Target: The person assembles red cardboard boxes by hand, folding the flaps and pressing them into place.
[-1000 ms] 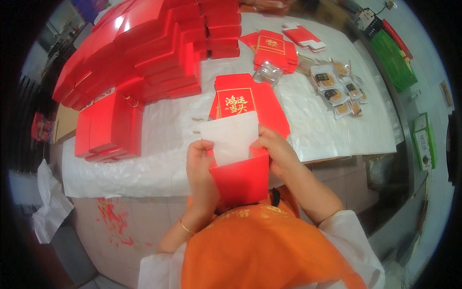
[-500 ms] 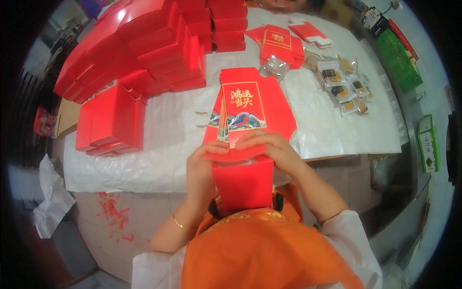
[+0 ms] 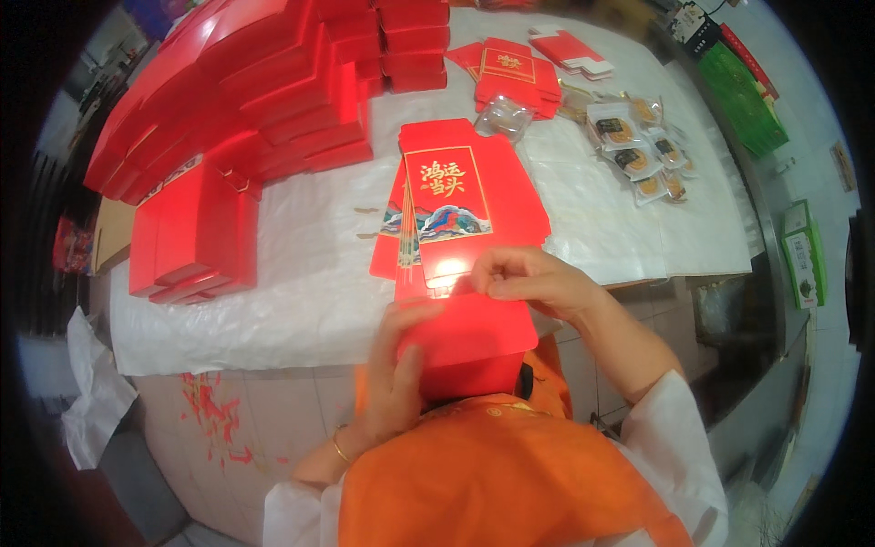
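A red cardboard box [image 3: 474,333] stands against my orange apron at the table's near edge, its broad top panel facing up. My left hand [image 3: 392,365] holds the box by its left side, fingers over the top edge and slightly blurred. At the panel's far right edge, my right hand [image 3: 533,281] is closed with thumb and forefinger pinched together; its fingertips meet the box's far edge. Just beyond both hands lies a stack of flat red box blanks [image 3: 451,173] with gold lettering and a coloured mountain pattern.
Closed red boxes [image 3: 283,82] are piled high at the left, with a smaller group [image 3: 196,232] nearer. Farther right lie more flat blanks [image 3: 510,77], a clear plastic tray [image 3: 503,118] and several wrapped pastries [image 3: 633,146]. Red scraps [image 3: 214,419] litter the floor.
The box's raised flap has come down flat over its top. My right hand has moved to the far right edge, while my left hand has shifted down the left side.
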Demonstrator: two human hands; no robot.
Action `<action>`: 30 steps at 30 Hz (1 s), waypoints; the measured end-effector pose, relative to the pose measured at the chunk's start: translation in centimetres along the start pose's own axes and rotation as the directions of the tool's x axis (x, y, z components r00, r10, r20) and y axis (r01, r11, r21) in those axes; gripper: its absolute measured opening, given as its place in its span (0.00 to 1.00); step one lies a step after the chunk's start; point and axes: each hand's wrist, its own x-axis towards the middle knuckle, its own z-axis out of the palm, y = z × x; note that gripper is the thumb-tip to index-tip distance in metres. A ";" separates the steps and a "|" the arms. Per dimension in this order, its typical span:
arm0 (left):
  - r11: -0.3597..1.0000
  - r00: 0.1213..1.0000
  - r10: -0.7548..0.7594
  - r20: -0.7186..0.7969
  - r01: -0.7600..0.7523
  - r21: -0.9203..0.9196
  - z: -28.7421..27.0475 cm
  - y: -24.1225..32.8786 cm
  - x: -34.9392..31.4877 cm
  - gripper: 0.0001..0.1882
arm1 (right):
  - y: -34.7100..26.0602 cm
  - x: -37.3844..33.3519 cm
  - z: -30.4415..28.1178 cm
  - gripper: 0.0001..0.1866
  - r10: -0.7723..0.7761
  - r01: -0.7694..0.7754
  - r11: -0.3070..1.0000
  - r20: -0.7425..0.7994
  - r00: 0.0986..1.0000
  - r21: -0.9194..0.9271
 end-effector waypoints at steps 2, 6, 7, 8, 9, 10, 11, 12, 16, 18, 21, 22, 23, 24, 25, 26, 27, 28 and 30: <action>0.992 0.996 -0.080 -0.037 0.075 -0.104 0.5 -0.7 -0.8 0.24 | -1.0 0.5 0.0 0.07 0.099 -0.099 0.995 0.063 0.993 -0.003; 0.992 0.997 -0.026 -0.070 0.017 -0.127 1.1 -1.1 -1.1 0.32 | -1.7 1.8 -0.3 0.10 0.232 -0.215 0.971 0.184 0.955 -0.108; 0.997 0.997 0.016 -0.070 -0.021 -0.072 1.0 -1.4 -1.3 0.34 | -2.0 2.2 -0.1 0.11 0.268 -0.243 0.960 0.205 0.942 -0.139; 0.996 0.996 0.071 -0.053 -0.068 0.051 0.7 -2.3 -1.4 0.36 | -2.3 2.5 0.4 0.12 0.299 -0.267 0.949 0.208 0.931 -0.169; 0.990 0.995 0.100 -0.028 -0.097 0.102 0.5 -2.5 -1.6 0.37 | -2.8 2.9 1.0 0.12 0.330 -0.290 0.936 0.211 0.920 -0.199; 0.980 0.992 0.128 -0.002 -0.127 0.153 0.4 -2.6 -1.6 0.38 | -3.1 3.3 1.5 0.13 0.360 -0.312 0.923 0.215 0.908 -0.226; 0.981 0.990 0.135 0.027 -0.138 0.134 0.2 -2.4 -1.8 0.38 | -3.3 3.8 1.9 0.15 0.374 -0.308 0.909 0.225 0.900 -0.279; 0.981 0.988 0.144 0.047 -0.149 0.124 0.2 -2.1 -1.9 0.38 | -3.5 4.3 2.3 0.16 0.388 -0.302 0.894 0.235 0.891 -0.332; 0.980 0.981 0.170 0.097 -0.179 0.084 -0.1 -1.1 -2.2 0.41 | -4.4 6.1 4.2 0.21 0.467 -0.316 0.837 0.284 0.837 -0.447; 0.982 0.976 0.185 0.116 -0.189 0.017 0.0 -0.7 -2.3 0.43 | -4.0 6.9 4.7 0.23 0.505 -0.318 0.800 0.284 0.815 -0.509; 0.974 0.975 0.204 0.091 -0.212 0.083 -0.3 -0.7 -2.5 0.43 | -4.7 7.3 6.0 0.24 0.545 -0.339 0.740 0.224 0.808 -0.581; 0.971 0.973 0.214 0.080 -0.221 0.091 -0.3 -0.7 -2.4 0.43 | -4.9 7.3 6.4 0.24 0.554 -0.351 0.720 0.192 0.810 -0.599; 0.968 0.972 0.224 0.071 -0.230 0.100 -0.3 -0.7 -2.4 0.43 | -4.8 7.4 6.5 0.25 0.554 -0.354 0.723 0.191 0.810 -0.594; 0.965 0.970 0.234 0.062 -0.240 0.108 -0.3 -0.7 -2.3 0.42 | -4.7 7.5 6.6 0.25 0.554 -0.357 0.725 0.191 0.811 -0.589; 0.974 0.977 0.212 0.035 -0.214 0.080 -0.2 -1.1 -2.4 0.42 | -4.6 7.6 6.6 0.25 0.555 -0.360 0.728 0.193 0.809 -0.584; 0.981 0.982 0.189 0.008 -0.189 0.052 -0.2 -1.8 -2.5 0.41 | -4.3 7.6 6.4 0.24 0.532 -0.333 0.702 0.152 0.833 -0.630; 0.986 0.986 0.165 -0.018 -0.164 0.022 -0.3 -2.2 -2.6 0.41 | -3.9 7.7 6.1 0.24 0.505 -0.308 0.671 0.112 0.856 -0.674; 0.986 0.987 0.160 -0.014 -0.159 0.049 -0.3 -2.0 -2.6 0.39 | -3.8 7.7 5.8 0.23 0.476 -0.286 0.634 0.071 0.876 -0.719; 0.984 0.989 0.150 -0.008 -0.148 0.103 -0.5 -1.5 -2.6 0.36 | -3.9 6.4 4.9 0.18 0.268 -0.115 0.717 0.120 0.956 -0.687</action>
